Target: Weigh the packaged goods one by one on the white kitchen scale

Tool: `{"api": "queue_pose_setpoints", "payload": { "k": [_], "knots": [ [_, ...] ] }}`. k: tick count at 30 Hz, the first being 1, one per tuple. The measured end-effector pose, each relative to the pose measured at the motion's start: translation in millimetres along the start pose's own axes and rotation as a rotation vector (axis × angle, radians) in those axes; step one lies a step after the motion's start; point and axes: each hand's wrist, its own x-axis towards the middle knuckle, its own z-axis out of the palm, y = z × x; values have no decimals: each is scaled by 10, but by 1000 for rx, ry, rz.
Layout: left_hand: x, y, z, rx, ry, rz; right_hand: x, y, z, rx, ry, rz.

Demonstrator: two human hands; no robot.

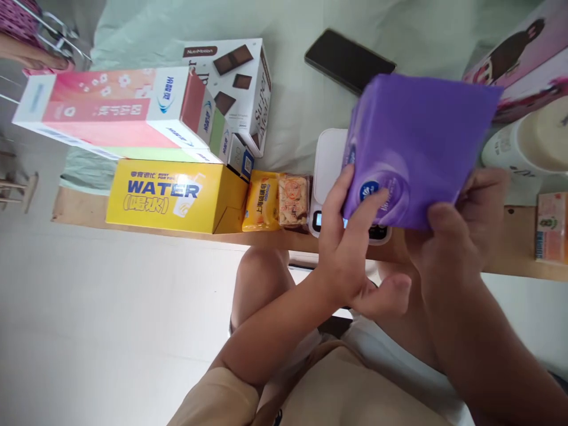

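Note:
I hold a purple soft pack [417, 142] with a blue round logo up over a white kitchen scale [328, 160] at the table's near edge. My right hand [452, 242] grips the pack's lower right corner, thumb in front and fingers behind. My left hand [346, 254] rests its stretched fingers on the pack's lower left by the logo, with the thumb hanging free below. The pack hides most of the scale; only its left part and a bit of its display show.
Left of the scale lie two small snack packets [261, 201], a yellow WATER box [168, 195], a long pink-and-white box [106, 109] and a chocolate box [235, 77]. A black phone [348, 59] lies behind. A white cup [528, 148] stands at right. Another person's hand [31, 56] shows top left.

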Motion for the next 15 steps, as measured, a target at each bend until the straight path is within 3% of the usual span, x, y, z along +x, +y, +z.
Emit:
{"api": "queue_pose_setpoints", "payload": {
  "k": [3,6,9,12,15],
  "knots": [
    [34,16,-81,-73,-6,-16,70,-161,21,-68,-45,-17],
    [113,10,-162,-114,-16,-41,246,-394,178,-102,-14,56],
    [190,-22,-200,-93,188,47,535,-556,491,-33,13,208],
    [231,-45,-197,-126,398,113,866,-550,882,-45,-7,338],
    [234,-39,-201,-187,404,81,1119,-425,1227,-206,-99,522]
  ]
}}
